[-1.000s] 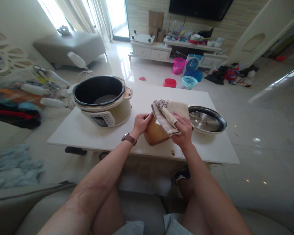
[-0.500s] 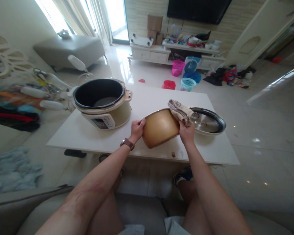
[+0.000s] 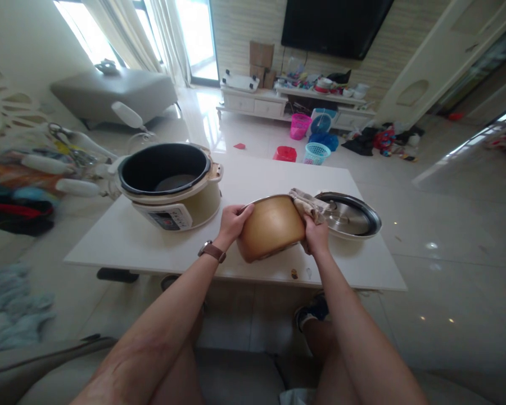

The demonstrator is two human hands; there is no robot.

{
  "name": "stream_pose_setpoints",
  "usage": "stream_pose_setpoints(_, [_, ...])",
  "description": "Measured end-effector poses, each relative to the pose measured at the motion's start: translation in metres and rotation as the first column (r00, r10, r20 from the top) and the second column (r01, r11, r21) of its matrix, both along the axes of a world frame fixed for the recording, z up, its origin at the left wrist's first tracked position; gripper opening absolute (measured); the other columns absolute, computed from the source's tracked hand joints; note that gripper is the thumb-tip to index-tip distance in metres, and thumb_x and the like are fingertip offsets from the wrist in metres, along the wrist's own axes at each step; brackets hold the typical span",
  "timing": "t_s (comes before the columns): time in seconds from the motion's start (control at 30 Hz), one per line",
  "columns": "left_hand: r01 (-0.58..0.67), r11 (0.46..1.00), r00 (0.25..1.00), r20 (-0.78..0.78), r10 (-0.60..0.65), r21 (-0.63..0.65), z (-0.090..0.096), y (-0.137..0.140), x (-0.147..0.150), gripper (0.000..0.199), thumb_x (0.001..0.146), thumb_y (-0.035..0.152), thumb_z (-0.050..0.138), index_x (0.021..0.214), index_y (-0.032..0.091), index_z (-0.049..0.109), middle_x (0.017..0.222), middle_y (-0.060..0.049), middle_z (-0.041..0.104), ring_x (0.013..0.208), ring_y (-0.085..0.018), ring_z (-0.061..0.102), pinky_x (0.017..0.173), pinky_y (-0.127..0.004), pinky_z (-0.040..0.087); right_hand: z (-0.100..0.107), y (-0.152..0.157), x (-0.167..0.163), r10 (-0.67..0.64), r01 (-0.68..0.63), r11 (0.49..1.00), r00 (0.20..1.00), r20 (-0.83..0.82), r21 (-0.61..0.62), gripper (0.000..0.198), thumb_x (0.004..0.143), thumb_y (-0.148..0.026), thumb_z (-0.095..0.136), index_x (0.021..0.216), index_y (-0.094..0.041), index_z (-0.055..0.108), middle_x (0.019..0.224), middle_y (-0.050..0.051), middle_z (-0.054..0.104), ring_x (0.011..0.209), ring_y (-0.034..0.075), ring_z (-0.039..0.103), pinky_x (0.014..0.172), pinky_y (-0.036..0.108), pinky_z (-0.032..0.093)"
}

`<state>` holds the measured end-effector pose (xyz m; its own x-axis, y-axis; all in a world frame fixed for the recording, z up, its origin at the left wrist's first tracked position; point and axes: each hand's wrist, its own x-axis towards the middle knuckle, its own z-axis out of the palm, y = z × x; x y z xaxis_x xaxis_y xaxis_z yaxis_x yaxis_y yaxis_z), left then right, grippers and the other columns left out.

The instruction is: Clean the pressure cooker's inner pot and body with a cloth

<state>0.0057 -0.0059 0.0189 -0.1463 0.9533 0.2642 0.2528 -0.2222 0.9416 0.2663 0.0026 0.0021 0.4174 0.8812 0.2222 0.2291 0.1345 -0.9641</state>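
A gold-brown inner cooking pot [image 3: 272, 228] is held tilted above the near part of the white table [image 3: 261, 173], its outer side facing me. My left hand [image 3: 233, 224], with a watch on the wrist, is closed on its left edge, thumb near the rim. My right hand [image 3: 315, 235] is closed on a patterned cloth [image 3: 310, 203] and presses it against the pot's right side. Some of its fingers are hidden behind the pot. On the left stands the electric pressure cooker body [image 3: 181, 205], lidless, with its dark inside showing. The cooker lid [image 3: 352, 216] lies upside down on the right.
Two small stickers or marks [image 3: 294, 274] are at the table's near edge. A white-shaded lamp [image 3: 84, 187] hangs or stands close behind the cooker body. Beyond the table are a red basin [image 3: 285, 153], a teal basket [image 3: 317, 153] and a pink basket [image 3: 299, 126] on the floor.
The cloth in my right hand has shifted lower against the pot's right rim, and the pot has turned slightly. My left hand keeps its grip. The view has shifted a little.
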Motion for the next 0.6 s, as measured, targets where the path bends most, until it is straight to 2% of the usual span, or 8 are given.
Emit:
stream_pose_setpoints(0.13, [-0.023, 0.999, 1.000, -0.004, 0.023, -0.040, 0.002, 0.001, 0.004, 0.069, 0.087, 0.068, 0.063, 0.052, 0.022, 0.025, 0.055, 0.004, 0.020, 0.053, -0.009, 0.018, 0.053, -0.031, 0.012, 0.006, -0.004, -0.001, 0.058, -0.066, 0.994, 0.995, 0.086, 0.092, 0.035, 0.085, -0.044, 0.071, 0.104, -0.017, 0.081, 0.112, 0.015, 0.084, 0.114, 0.033, 0.077, 0.106, 0.050, 0.059])
stream_pose_setpoints(0.23, [-0.019, 0.998, 1.000, -0.015, 0.018, -0.065, 0.001, 0.001, 0.005, 0.071, 0.086, 0.070, 0.064, 0.050, 0.022, 0.026, 0.054, 0.004, 0.021, 0.052, -0.008, 0.018, 0.052, -0.030, 0.011, 0.015, -0.013, -0.002, 0.114, -0.193, 0.954, 0.941, 0.318, 0.228, 0.030, 0.092, -0.043, 0.065, 0.108, -0.021, 0.080, 0.111, 0.013, 0.083, 0.113, 0.031, 0.076, 0.104, 0.048, 0.059])
stream_pose_setpoints(0.33, [-0.010, 0.996, 1.000, -0.009, 0.009, -0.091, 0.001, 0.000, 0.007, 0.071, 0.085, 0.071, 0.063, 0.049, 0.022, 0.028, 0.053, 0.004, 0.021, 0.051, -0.007, 0.019, 0.051, -0.029, 0.010, 0.029, -0.026, -0.005, 0.115, -0.406, 0.847, 0.770, 0.628, 0.342, 0.033, 0.095, -0.044, 0.062, 0.112, -0.022, 0.078, 0.115, 0.014, 0.081, 0.115, 0.034, 0.074, 0.100, 0.051, 0.058])
stream_pose_setpoints(0.4, [-0.003, 0.995, 1.000, -0.004, 0.002, -0.102, 0.001, -0.001, 0.008, 0.071, 0.085, 0.072, 0.063, 0.049, 0.022, 0.028, 0.052, 0.004, 0.021, 0.051, -0.007, 0.018, 0.050, -0.029, 0.010, 0.037, -0.032, -0.008, 0.123, -0.537, 0.774, 0.646, 0.753, 0.334, 0.037, 0.096, -0.047, 0.058, 0.118, -0.023, 0.076, 0.124, 0.015, 0.078, 0.123, 0.036, 0.070, 0.101, 0.053, 0.056])
stream_pose_setpoints(0.43, [0.000, 0.994, 1.000, -0.004, -0.001, -0.105, 0.001, -0.001, 0.009, 0.071, 0.084, 0.072, 0.063, 0.049, 0.022, 0.028, 0.052, 0.004, 0.021, 0.051, -0.007, 0.018, 0.050, -0.029, 0.009, 0.039, -0.033, -0.009, 0.129, -0.567, 0.759, 0.615, 0.778, 0.322, 0.038, 0.098, -0.048, 0.057, 0.121, -0.024, 0.075, 0.127, 0.015, 0.077, 0.125, 0.036, 0.069, 0.102, 0.052, 0.056])
stream_pose_setpoints(0.5, [-0.001, 0.994, 1.000, -0.004, 0.000, -0.109, 0.001, -0.002, 0.010, 0.070, 0.085, 0.071, 0.063, 0.049, 0.022, 0.028, 0.052, 0.004, 0.022, 0.051, -0.007, 0.019, 0.049, -0.029, 0.009, 0.040, -0.032, -0.009, 0.132, -0.549, 0.770, 0.634, 0.762, 0.324, 0.039, 0.099, -0.047, 0.055, 0.123, -0.023, 0.073, 0.125, 0.015, 0.077, 0.123, 0.036, 0.070, 0.100, 0.051, 0.056])
stream_pose_setpoints(0.6, [-0.019, 0.995, 1.000, -0.006, 0.018, -0.102, -0.002, -0.002, 0.010, 0.069, 0.085, 0.069, 0.063, 0.050, 0.022, 0.028, 0.052, 0.004, 0.022, 0.051, -0.007, 0.019, 0.049, -0.029, 0.010, 0.033, -0.026, -0.005, 0.152, -0.447, 0.834, 0.750, 0.644, 0.323, 0.036, 0.099, -0.042, 0.056, 0.124, -0.020, 0.071, 0.117, 0.016, 0.077, 0.115, 0.036, 0.071, 0.099, 0.051, 0.058])
